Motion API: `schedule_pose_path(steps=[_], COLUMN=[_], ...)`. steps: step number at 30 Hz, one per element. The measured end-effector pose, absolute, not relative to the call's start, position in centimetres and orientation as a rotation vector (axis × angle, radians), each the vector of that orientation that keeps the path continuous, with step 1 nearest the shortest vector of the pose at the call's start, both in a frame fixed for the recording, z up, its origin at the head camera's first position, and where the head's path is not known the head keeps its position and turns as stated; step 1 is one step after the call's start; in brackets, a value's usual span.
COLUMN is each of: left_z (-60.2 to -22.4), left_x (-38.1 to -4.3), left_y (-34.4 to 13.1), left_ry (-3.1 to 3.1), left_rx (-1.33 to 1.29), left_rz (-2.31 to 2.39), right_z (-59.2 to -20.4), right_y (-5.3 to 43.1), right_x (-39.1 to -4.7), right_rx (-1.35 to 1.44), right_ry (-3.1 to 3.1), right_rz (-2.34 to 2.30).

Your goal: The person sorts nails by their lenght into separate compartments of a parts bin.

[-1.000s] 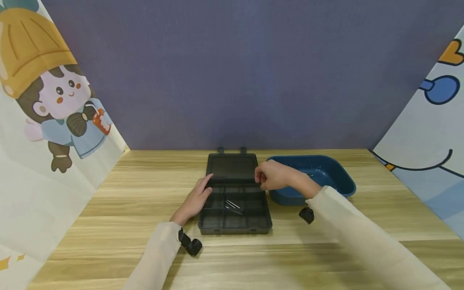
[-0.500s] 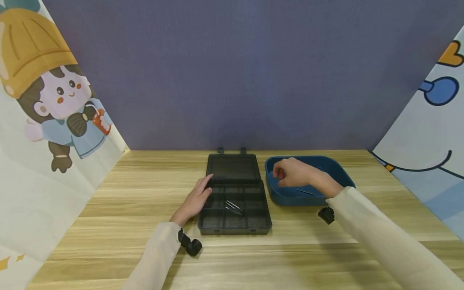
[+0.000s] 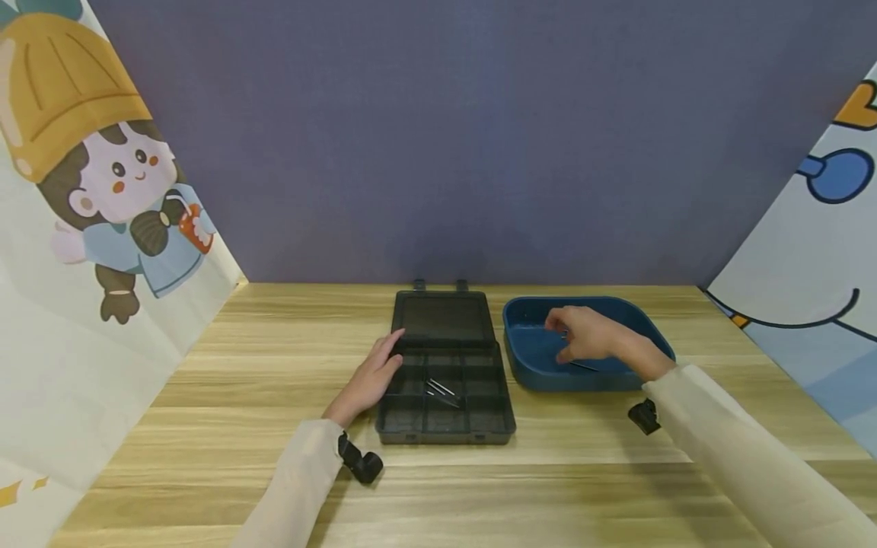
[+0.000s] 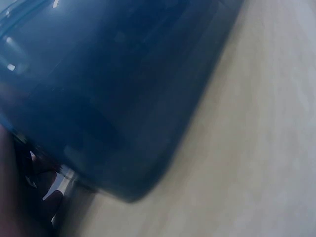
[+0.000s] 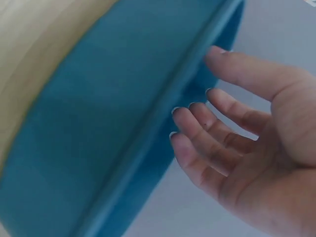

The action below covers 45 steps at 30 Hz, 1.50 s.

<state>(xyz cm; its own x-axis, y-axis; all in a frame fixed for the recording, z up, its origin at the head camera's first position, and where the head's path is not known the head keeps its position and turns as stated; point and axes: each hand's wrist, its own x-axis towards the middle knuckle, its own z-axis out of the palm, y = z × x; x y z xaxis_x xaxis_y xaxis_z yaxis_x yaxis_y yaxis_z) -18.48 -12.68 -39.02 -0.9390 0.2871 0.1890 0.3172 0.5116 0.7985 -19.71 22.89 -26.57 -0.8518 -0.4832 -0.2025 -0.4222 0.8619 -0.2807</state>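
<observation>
A dark translucent compartment box [image 3: 488, 418] lies on the table with its lid [image 3: 442, 316] folded back. Several thin silvery metal pieces [image 3: 441, 390] sit in a middle compartment; their exact kind is too small to tell. My left hand [image 3: 368, 380] rests along the box's left edge, fingers extended. Over the blue basin [image 3: 541, 380] hovers my right hand [image 3: 591, 336], with thumb and fingers apart. The right wrist view shows nothing held in that hand [image 5: 247, 143]. Beneath it, a thin dark rod [image 3: 585, 366] lies in the basin, partly hidden.
The wooden table [image 3: 274, 342] ends at a grey-purple panel [image 3: 438, 152] behind the box and basin. Printed cartoon sheets flank it on the left and right. The basin stands close to the box's right side.
My right hand has moved right, from above the box's right edge to over the blue basin, and its fingers have spread. The left hand and the box have stayed put.
</observation>
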Motion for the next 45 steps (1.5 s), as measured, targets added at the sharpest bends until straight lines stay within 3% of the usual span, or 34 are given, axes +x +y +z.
schedule_pose_path(steps=[26,45], left_z=[-39.5,-39.1], left_x=[-18.2,-18.4], left_y=[-12.4,-12.5], left_ry=[-2.686,-2.705], left_rx=[-0.527,-0.519], left_rz=[-1.450,-1.428], right_z=[-31.3,-32.2], right_y=[25.9,26.6], right_x=[-21.1,-21.5], right_rx=[-0.694,-0.627], right_ry=[2.680,2.666], right_rz=[-0.329,-0.475])
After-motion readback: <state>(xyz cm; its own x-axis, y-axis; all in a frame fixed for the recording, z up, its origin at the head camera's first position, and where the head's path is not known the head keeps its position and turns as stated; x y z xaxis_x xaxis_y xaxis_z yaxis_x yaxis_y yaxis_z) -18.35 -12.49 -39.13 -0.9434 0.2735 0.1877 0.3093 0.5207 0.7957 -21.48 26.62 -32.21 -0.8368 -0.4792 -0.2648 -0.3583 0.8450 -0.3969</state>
